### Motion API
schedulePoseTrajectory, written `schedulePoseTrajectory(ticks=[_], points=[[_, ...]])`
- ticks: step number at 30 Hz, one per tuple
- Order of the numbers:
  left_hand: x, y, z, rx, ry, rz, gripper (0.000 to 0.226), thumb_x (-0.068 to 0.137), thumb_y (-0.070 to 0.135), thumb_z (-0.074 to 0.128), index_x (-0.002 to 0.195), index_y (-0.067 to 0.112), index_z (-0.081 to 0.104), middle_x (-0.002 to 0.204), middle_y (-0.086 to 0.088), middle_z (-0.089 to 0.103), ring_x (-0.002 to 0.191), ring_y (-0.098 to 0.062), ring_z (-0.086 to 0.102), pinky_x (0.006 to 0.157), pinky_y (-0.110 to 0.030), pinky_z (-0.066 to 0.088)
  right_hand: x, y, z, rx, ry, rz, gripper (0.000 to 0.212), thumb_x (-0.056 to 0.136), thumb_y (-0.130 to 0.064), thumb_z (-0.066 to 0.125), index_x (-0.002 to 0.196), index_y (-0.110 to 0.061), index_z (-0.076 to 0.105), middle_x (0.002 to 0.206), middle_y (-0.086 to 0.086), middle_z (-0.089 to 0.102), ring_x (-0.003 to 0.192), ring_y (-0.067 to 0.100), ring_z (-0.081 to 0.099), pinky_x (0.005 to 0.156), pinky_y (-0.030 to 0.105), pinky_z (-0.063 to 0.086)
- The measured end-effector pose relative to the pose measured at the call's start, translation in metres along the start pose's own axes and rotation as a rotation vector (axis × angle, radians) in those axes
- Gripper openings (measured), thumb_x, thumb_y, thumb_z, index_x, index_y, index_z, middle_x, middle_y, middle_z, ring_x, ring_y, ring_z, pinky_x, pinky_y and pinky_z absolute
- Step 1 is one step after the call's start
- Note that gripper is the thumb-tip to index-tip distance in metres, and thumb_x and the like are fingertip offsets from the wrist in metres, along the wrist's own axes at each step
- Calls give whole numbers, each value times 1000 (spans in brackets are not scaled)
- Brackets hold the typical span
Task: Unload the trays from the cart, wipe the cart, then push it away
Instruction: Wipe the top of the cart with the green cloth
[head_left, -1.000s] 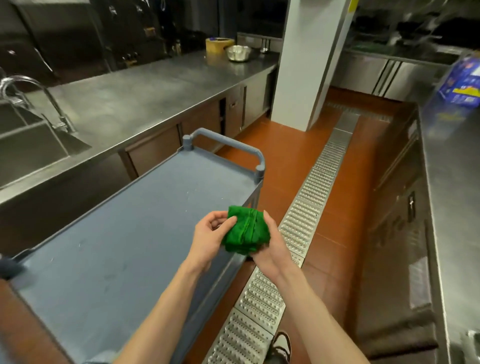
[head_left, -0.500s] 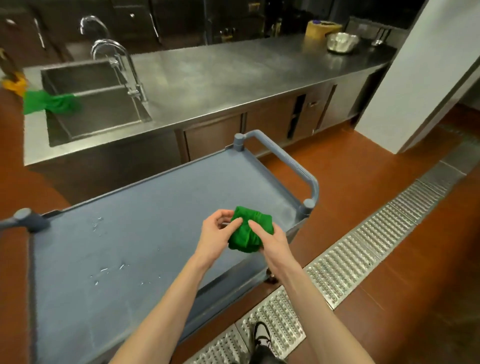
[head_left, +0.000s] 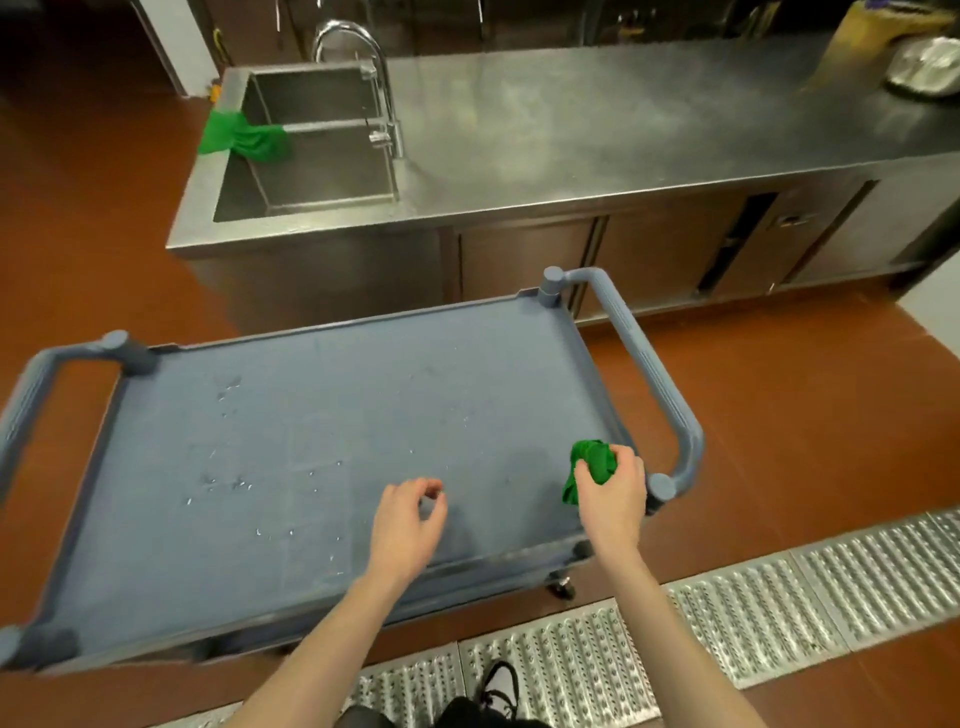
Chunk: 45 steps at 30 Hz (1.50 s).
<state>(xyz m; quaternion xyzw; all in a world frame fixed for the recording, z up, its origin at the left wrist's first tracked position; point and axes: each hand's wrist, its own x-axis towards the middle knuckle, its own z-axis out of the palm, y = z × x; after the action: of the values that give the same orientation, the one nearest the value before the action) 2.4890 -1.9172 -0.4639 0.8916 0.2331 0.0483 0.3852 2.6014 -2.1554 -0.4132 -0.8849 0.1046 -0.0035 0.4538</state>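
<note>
A commercial kitchen is lying ahead: a long steel tabletop (head_left: 597, 124) with a sink (head_left: 311, 150) at its left end, a tall faucet (head_left: 374, 78) beside the basin, and a spare green rag (head_left: 241, 137) draping over the sink's edge. On the red floor (head_left: 779, 415), just in front of the cabinets, the blue-grey cart (head_left: 156, 519) is standing with a handle (head_left: 644, 374) at each short end. No trays are showing on its top shelf, so the unloading is looking finished for that level, and the wiping is the step in hand.

The right hand (head_left: 615, 499) is clenching a bunched green cloth (head_left: 592, 465) and hovering at the shelf's right end, just beside the near handle post. The left hand (head_left: 410, 525) is hanging empty over the middle of the shelf, fingers loosely curling, apart from the cloth.

Pale specks and droplets (head_left: 228, 483) are scattering over the left and centre of the shelf, well apart from the cloth. To wipe well, the cloth is probably better flattened into a pad than kept balled, pressed down, and drawn in long overlapping passes from the right end toward the specks, including along the raised rim where crumbs would be collecting. The free hand steadying the near edge would be helping, since the cart is resting on casters and may be rolling under pressure. Whether a lower shelf is holding anything cannot be told.
</note>
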Motion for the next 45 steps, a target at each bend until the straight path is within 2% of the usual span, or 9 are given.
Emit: schedulePoseTrajectory(ticks=[4,7,11,15,21,26,33,37,45], points=[[-17,-27,10,266,105,93,47,98,50,44,123,22,72,127,6,68,120,-22,55,95,-43,47,12,25,14,-462,-38,-277,45,83,-12,82,121,-10,58,116,13,53,105,36,56,83,47,52],[-30,-43,12,377,115,115,49,101,49,44,134,20,67,141,2,62,131,-26,54,106,-46,44,6,39,27,-586,-78,-305,46,86,-39,80,116,-14,57,109,13,55,99,36,56,77,46,54],[-36,-52,9,487,161,95,58,100,54,47,140,16,63,147,-5,60,135,-31,53,113,-49,40,8,39,29,-487,-70,-293,52,99,-63,48,115,-16,62,109,11,59,101,34,55,82,45,50],[-28,-61,-1,536,206,109,65,97,56,50,144,12,61,151,-10,57,140,-35,50,119,-54,34,18,53,36,-735,4,-442,55,89,-53,72,123,-11,64,105,17,55,91,37,52,71,44,50],[-25,-69,2,515,120,57,70,101,54,38,160,18,42,168,-5,39,157,-29,30,128,-56,18,1,45,67,-681,-12,-403,50,91,-48,74,120,-9,61,105,16,52,91,36,50,67,45,52],[-22,-68,0,498,83,79,73,98,52,40,164,20,34,170,-4,35,158,-27,27,129,-57,18,-28,24,102,-637,-127,-486,47,93,-44,74,120,-9,58,106,15,52,90,33,51,70,43,54],[-23,-71,0,480,55,66,74,98,45,40,166,18,27,172,-4,30,160,-24,23,130,-54,15,-77,-3,151,-575,-316,-856,48,90,-41,77,120,-7,61,107,11,61,89,25,55,74,38,55],[-22,-70,-3,451,60,28,75,98,42,39,167,20,22,174,-4,24,162,-23,16,132,-52,9,-68,2,154,-538,-377,-833,36,90,-28,77,119,-15,59,110,8,56,90,25,52,70,36,54],[-23,-69,-3,424,70,-47,78,99,47,37,168,19,16,176,-2,15,164,-22,5,132,-52,2,-5,32,102,-543,-186,-589,22,92,-11,74,109,-9,60,106,16,51,91,32,48,72,42,50]])
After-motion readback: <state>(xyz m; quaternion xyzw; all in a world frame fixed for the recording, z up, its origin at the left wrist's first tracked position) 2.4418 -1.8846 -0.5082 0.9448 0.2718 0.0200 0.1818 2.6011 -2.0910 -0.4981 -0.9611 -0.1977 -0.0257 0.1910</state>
